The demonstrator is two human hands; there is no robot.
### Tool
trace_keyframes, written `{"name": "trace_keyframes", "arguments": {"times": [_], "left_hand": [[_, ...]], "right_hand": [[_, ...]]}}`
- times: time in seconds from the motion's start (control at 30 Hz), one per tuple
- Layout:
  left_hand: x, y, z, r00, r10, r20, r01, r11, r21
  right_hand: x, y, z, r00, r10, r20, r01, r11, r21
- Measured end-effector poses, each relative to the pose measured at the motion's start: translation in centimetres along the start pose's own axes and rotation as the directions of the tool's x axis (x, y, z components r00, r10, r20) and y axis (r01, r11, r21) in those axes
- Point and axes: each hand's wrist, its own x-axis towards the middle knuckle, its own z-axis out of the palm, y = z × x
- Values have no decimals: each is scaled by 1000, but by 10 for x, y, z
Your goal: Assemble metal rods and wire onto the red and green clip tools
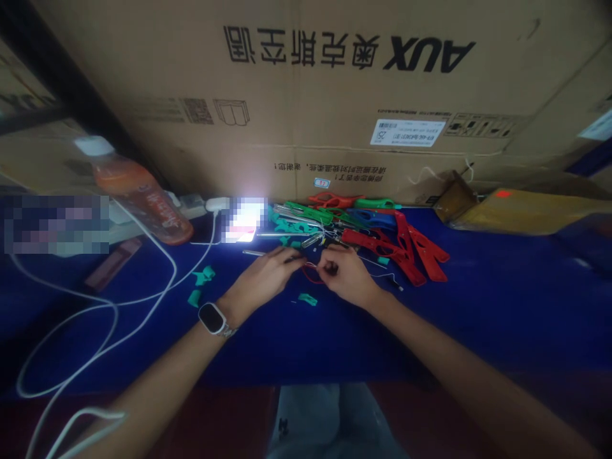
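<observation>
My left hand [266, 275], with a watch [213, 318] on its wrist, rests on the blue cloth with fingers pinched around a thin dark tool that points left. My right hand [345, 275] is closed close beside it, pinching a small part with a loop of red wire [312, 274] hanging between the two hands. Just behind the hands lies a pile of red, green and blue plastic clamps [382, 236] with metal springs. Small green plastic pieces [204, 275] lie on the cloth left of and below my hands.
A large cardboard box [335, 95] walls off the back. An orange drink bottle [138, 191] lies tilted at the left, with a white cable [95, 306] looping across the blue cloth [478, 306]. A lit phone screen [245, 220] glows behind my left hand. Brown packages [526, 210] sit far right.
</observation>
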Motion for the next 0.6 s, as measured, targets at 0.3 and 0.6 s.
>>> {"name": "trace_keyframes", "arguments": {"times": [0.3, 0.6], "left_hand": [[1, 2, 5, 998, 51, 35, -53, 997, 63], [4, 10, 4, 998, 16, 56, -22, 995, 102]], "right_hand": [[-4, -5, -4, 996, -90, -9, 88, 991, -105], [0, 4, -2, 996, 88, -10, -85, 985, 147]]}}
